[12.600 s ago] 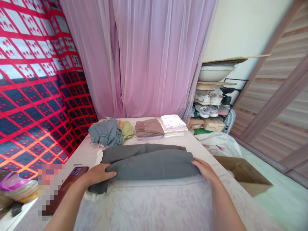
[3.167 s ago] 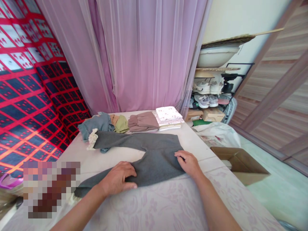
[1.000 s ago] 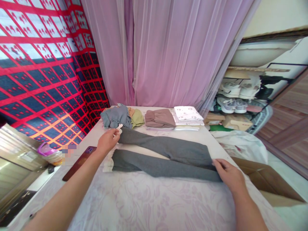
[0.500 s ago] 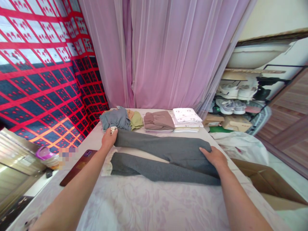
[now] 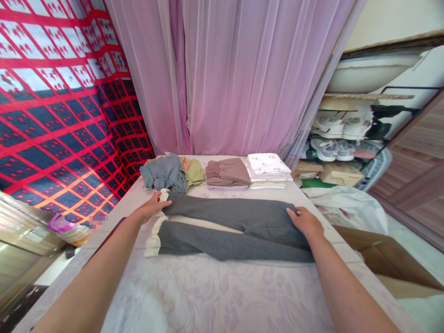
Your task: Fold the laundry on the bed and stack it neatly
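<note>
- Dark-gray trousers (image 5: pixel 222 245): matte, soft-looking knit or weave, laid flat across the middle of the pale sheet (image 5: pixel 215 296), which has a faint mauve floral print. Waist end on the right, legs to the left with a narrow wedge of sheet showing between them.
- Ruffled cuffs (image 5: pixel 155 238): cream, wavy-edged trim on both leg ends.
- Left hand (image 5: pixel 152 207): clamped on the far leg's cuff, thumb on top of the fabric.
- Right hand (image 5: pixel 305 223): thumb and fingers together on the far corner of the waist end, fabric pinched; remaining fingers mostly hidden.
- Behind the trousers, left: crumpled blue-gray garment (image 5: pixel 166 173), loose and wrinkled, olive garment (image 5: pixel 195 173) bunched against its right side.
- Behind, center: brown folded garment (image 5: pixel 227 172), gathered pleats, squared-off block.
- Just right of that: white folded stack (image 5: pixel 268 164), crisp layers, small print on top.
- Backdrop: sheer pink-mauve curtain (image 5: pixel 236 83), long vertical folds.
- Right, lower down: open cardboard box (image 5: pixel 391 254), stiff brown walls, near a crinkled translucent plastic bag (image 5: pixel 350 203).
</note>
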The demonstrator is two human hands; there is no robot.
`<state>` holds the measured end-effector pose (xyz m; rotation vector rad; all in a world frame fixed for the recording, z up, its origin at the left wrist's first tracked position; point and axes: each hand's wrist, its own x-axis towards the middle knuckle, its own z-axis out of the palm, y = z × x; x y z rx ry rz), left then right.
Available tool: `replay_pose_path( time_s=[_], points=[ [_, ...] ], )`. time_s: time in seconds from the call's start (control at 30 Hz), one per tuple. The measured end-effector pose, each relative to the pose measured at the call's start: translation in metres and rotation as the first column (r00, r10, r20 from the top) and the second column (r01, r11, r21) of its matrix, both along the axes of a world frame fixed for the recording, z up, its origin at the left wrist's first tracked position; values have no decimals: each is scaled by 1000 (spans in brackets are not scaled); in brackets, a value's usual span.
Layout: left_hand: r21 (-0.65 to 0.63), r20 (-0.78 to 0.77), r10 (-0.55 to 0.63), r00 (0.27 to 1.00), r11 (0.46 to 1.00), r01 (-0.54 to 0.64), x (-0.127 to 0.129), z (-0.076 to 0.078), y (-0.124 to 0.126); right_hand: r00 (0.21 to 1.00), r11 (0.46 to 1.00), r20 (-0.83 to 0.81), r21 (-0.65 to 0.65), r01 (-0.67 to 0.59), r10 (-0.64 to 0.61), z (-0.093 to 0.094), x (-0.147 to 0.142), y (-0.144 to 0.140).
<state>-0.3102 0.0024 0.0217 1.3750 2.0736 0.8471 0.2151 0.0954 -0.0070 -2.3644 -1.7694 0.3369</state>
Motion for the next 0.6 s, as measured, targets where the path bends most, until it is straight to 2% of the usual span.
replay_pose_path(
  time_s=[0.07, 0.17, 0.23, 0.3, 0.4, 0.47, 0.53, 0.6],
  points=[
    [9, 3, -23, 1000, 1000, 23, -2, 4, -5, 1000, 999, 3, -32, -29, 29, 3, 2, 3],
    [12, -213, 18, 977, 1000, -15, 1, 13, -7, 999, 1000, 39, -7, -30, 30, 7, 4, 5],
    [-32, -352, 62, 934, 996, -78, 7, 17, -4, 997, 999, 75, 51, 13, -17, 7, 4, 4],
    [-101, -429, 88, 899, 984, -144, 14, 18, 0, 993, 997, 109, 71, 37, -45, 5, 3, 1],
    [-188, -459, 81, 885, 964, -186, 21, 16, 6, 990, 998, 137, 53, 27, -34, 1, -1, -4],
    [-191, -457, 109, 883, 957, -218, 22, 17, 8, 989, 995, 144, 97, 20, -34, -1, -3, -7],
    [-134, -429, 188, 884, 954, -268, 21, 20, 10, 988, 979, 152, 205, 0, -32, -2, -7, -11],
    [-31, -392, 267, 880, 953, -303, 18, 24, 13, 989, 940, 146, 336, -49, -1, -4, -14, -17]
  ],
)
